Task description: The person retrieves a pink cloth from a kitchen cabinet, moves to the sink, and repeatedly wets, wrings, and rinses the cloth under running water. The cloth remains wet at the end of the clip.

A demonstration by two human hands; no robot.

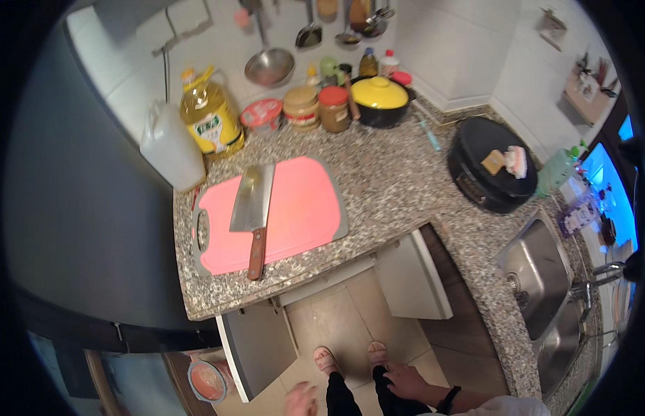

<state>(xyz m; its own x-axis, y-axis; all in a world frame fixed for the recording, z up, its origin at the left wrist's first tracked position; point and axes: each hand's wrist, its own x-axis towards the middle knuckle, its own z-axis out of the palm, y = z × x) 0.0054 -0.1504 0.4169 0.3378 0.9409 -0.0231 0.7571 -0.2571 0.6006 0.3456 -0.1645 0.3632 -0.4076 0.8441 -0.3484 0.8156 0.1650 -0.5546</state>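
Observation:
My left hand [301,399] is low at the bottom edge, blurred and partly cut off, near an open cabinet door. My right hand [407,381] hangs in front of my right leg, with nothing seen in it and a dark band on the wrist. Ahead on the counter lies a pink cutting board [307,208] with a grey rim. A cleaver [253,200] rests across it, its wooden handle [257,255] reaching past the board's near edge. Neither hand touches the board or the cleaver.
Two cabinet doors [260,346] [413,275] stand open below the granite counter [395,177]. Along the back are an oil jug [211,117], a white jug [172,148], jars [334,110] and a yellow-lidded pot [379,96]. At right are a black cooker [468,177] and a steel sink [540,275].

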